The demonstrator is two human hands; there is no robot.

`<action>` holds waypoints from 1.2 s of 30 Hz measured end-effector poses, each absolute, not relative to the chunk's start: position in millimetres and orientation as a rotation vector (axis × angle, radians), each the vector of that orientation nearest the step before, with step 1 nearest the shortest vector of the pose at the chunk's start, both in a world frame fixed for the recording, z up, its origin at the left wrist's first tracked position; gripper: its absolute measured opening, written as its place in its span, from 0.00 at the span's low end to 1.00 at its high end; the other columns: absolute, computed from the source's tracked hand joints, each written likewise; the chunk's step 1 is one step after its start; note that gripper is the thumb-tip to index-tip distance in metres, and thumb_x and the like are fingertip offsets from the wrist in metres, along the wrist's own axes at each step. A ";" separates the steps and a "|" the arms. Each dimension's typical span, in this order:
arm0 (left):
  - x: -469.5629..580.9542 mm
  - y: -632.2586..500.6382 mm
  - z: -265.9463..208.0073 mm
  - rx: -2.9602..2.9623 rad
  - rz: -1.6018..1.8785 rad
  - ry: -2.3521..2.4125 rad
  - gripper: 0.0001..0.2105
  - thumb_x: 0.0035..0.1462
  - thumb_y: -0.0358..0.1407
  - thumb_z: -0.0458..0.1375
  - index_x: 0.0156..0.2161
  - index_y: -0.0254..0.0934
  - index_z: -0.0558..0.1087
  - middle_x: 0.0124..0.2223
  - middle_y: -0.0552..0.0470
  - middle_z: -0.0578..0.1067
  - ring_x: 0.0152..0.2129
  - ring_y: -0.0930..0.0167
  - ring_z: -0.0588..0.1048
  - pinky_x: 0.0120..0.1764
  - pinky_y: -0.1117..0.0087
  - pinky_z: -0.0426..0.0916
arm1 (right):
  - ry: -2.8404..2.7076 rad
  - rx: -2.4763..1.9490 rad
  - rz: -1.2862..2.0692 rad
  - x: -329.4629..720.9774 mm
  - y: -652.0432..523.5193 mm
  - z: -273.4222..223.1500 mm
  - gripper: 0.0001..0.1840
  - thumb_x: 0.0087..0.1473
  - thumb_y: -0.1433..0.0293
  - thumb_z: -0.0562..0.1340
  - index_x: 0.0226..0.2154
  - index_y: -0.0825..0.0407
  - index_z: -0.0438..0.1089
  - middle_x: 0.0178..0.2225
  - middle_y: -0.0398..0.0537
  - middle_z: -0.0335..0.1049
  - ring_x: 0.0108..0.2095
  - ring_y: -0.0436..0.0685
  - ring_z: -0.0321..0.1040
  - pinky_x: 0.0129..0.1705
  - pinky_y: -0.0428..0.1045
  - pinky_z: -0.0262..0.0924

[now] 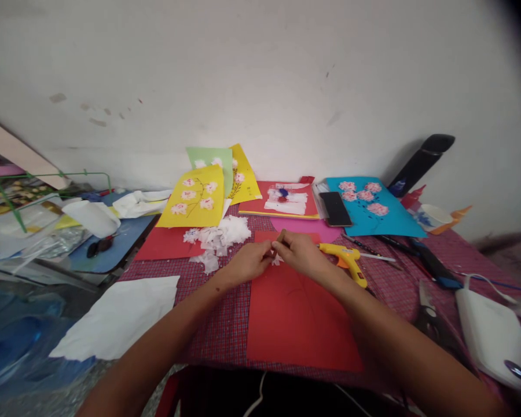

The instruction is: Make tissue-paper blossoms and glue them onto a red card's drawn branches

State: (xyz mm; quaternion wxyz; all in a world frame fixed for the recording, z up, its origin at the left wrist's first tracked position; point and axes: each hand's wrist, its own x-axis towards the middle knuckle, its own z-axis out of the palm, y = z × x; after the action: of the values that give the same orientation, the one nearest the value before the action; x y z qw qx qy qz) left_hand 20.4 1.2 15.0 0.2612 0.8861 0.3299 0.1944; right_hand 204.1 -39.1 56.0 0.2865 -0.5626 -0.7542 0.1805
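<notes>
Over the upper part of a red paper sheet (297, 324), my left hand (254, 259) and my right hand (298, 250) meet fingertip to fingertip. Both are closed in a pinch, and what lies between the fingers is too small to make out. Just below them, a small cluster of white paper petals (277, 260) shows against the red. Faint dark lines run across the sheet. A heap of torn white tissue paper (226, 233) lies left of my left hand. Right of my right hand rests a yellow glue gun (347, 259).
Yellow (195, 197) and blue cards (386, 220) with paper flowers stand at the back. A phone (336, 209), scissors (434, 318), a white box-shaped device (492, 333) and a small cup (434, 216) are to the right. White paper (125, 315) hangs over the left edge.
</notes>
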 end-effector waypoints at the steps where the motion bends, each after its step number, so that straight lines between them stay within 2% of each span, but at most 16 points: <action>1: 20.5 1.1 14.9 2.401 0.522 0.890 0.09 0.57 0.28 0.53 0.43 0.38 0.70 0.40 0.49 0.78 0.36 0.67 0.77 0.40 0.67 0.68 | -2.014 -1.510 0.476 204.4 -39.7 56.2 0.11 0.61 0.66 0.56 0.29 0.52 0.69 0.25 0.45 0.72 0.26 0.52 0.67 0.26 0.45 0.49; 15: 17.6 -2.3 20.1 2.499 0.594 0.899 0.07 0.59 0.27 0.50 0.40 0.38 0.68 0.38 0.51 0.76 0.34 0.69 0.74 0.37 0.70 0.65 | -2.016 -1.456 0.459 205.3 -43.4 46.6 0.12 0.61 0.67 0.56 0.27 0.51 0.67 0.25 0.46 0.72 0.25 0.52 0.67 0.27 0.45 0.52; 20: 14.0 -7.8 24.2 2.548 0.707 0.911 0.10 0.56 0.25 0.51 0.40 0.37 0.71 0.39 0.50 0.75 0.37 0.68 0.72 0.40 0.69 0.65 | -1.954 -1.495 0.485 209.0 -49.3 42.6 0.12 0.61 0.66 0.57 0.27 0.51 0.67 0.25 0.46 0.73 0.26 0.53 0.68 0.27 0.45 0.52; 24: 13.4 -10.1 21.9 2.624 0.595 0.914 0.07 0.56 0.29 0.54 0.38 0.37 0.73 0.36 0.49 0.74 0.35 0.68 0.72 0.39 0.69 0.65 | -1.876 -1.507 0.525 210.8 -52.2 42.0 0.11 0.60 0.67 0.57 0.28 0.51 0.69 0.26 0.46 0.75 0.27 0.54 0.70 0.28 0.46 0.54; 36: 13.1 -11.8 21.2 2.656 0.500 0.968 0.06 0.57 0.30 0.54 0.37 0.36 0.73 0.36 0.49 0.74 0.35 0.67 0.72 0.38 0.69 0.64 | -1.750 -1.467 0.592 212.3 -53.4 41.6 0.10 0.59 0.66 0.58 0.29 0.51 0.70 0.27 0.45 0.76 0.27 0.54 0.71 0.29 0.46 0.58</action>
State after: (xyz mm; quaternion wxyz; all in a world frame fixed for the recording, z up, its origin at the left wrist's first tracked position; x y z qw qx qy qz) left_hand 13.1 -11.8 21.2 0.1351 0.9167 0.3342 0.1727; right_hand 212.3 -53.4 41.6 0.3812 -0.5749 -0.6859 0.2319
